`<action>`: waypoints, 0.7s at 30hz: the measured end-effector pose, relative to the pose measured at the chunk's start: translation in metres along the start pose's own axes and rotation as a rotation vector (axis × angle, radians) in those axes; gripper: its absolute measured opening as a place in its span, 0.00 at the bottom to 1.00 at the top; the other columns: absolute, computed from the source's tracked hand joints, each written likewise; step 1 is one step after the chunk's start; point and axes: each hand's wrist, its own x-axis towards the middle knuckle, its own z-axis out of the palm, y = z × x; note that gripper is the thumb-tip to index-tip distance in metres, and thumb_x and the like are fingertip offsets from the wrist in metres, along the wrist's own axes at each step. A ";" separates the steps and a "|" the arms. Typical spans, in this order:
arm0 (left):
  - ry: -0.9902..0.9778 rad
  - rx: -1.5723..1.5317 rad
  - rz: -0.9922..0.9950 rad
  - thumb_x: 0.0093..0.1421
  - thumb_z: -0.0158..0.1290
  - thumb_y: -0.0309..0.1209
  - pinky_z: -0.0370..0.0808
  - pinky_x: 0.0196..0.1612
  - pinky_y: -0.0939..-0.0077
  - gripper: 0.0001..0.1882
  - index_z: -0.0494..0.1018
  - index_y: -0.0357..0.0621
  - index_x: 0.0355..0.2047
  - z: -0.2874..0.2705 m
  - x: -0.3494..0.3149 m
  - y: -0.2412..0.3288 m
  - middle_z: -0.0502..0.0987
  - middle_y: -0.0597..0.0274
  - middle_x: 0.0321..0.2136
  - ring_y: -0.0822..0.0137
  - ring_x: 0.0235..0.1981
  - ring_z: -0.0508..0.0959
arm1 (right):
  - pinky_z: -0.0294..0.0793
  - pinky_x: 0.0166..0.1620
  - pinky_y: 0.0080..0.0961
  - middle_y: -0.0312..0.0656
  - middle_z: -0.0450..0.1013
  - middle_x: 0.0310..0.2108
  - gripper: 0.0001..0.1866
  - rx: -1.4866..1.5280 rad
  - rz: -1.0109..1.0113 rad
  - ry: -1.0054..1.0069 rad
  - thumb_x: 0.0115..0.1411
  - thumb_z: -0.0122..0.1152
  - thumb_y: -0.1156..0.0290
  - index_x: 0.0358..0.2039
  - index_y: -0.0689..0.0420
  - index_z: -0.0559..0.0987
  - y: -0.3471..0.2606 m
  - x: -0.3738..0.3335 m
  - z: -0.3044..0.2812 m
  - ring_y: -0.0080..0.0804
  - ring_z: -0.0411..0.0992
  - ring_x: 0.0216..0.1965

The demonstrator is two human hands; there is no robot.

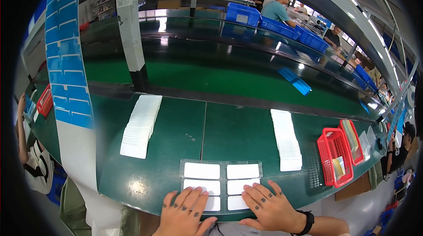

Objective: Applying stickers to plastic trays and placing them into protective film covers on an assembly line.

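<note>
Two clear plastic sheets lie side by side on the green table [176, 137] right before me. White rectangular cards [202, 170] sit on or in them, in two columns; I cannot tell if they are inside pockets. My left hand [186, 207] rests flat with fingers stretched on the left sheet [224, 200], over its lower cards. The right sheet [260, 170] has my right hand [269, 207] on its lower right part, fingers spread, a black band on the wrist. Neither hand grips anything. Beyond them are two overlapping rows of white cards, a left row [140, 126] and a right row [287, 140].
Red baskets [327, 156] with yellowish pieces stand at the right. A long blue printed strip [68, 59] hangs at the left beside a grey post [130, 29]. Past the table runs a green conveyor [211, 70] carrying a blue sheet [295, 81]. Other people work farther off and at both sides.
</note>
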 end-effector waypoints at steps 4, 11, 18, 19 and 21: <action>-0.196 0.159 0.044 0.55 0.56 0.56 0.57 0.58 0.46 0.36 0.72 0.39 0.53 0.003 0.002 0.000 0.73 0.53 0.52 0.55 0.54 0.71 | 0.62 0.58 0.54 0.47 0.73 0.54 0.33 0.068 0.022 0.035 0.58 0.58 0.41 0.49 0.59 0.77 0.004 -0.005 0.004 0.41 0.70 0.54; -0.208 0.149 0.042 0.55 0.55 0.57 0.55 0.59 0.43 0.36 0.72 0.39 0.53 0.003 0.000 -0.002 0.73 0.54 0.53 0.55 0.55 0.71 | 0.61 0.60 0.57 0.49 0.72 0.55 0.34 0.192 0.036 0.019 0.58 0.59 0.42 0.51 0.60 0.76 0.006 -0.008 0.000 0.44 0.70 0.56; -0.200 0.146 0.064 0.55 0.55 0.57 0.53 0.60 0.42 0.35 0.72 0.42 0.53 0.005 -0.003 -0.002 0.72 0.54 0.53 0.55 0.55 0.70 | 0.60 0.60 0.58 0.51 0.71 0.56 0.35 0.135 0.055 0.041 0.58 0.59 0.43 0.54 0.61 0.74 0.002 -0.012 0.003 0.47 0.70 0.56; -0.196 0.146 0.063 0.55 0.55 0.57 0.52 0.61 0.42 0.35 0.72 0.42 0.53 0.006 -0.002 -0.003 0.72 0.55 0.52 0.55 0.55 0.70 | 0.60 0.60 0.58 0.51 0.71 0.56 0.35 0.180 0.063 0.048 0.58 0.59 0.43 0.54 0.61 0.74 0.003 -0.009 0.002 0.47 0.70 0.57; -0.199 0.129 0.041 0.55 0.56 0.56 0.52 0.61 0.42 0.35 0.72 0.43 0.53 0.005 -0.002 0.000 0.72 0.55 0.52 0.56 0.55 0.70 | 0.61 0.60 0.57 0.51 0.71 0.56 0.35 0.179 0.071 0.029 0.58 0.59 0.44 0.54 0.62 0.74 0.004 -0.006 -0.001 0.48 0.70 0.56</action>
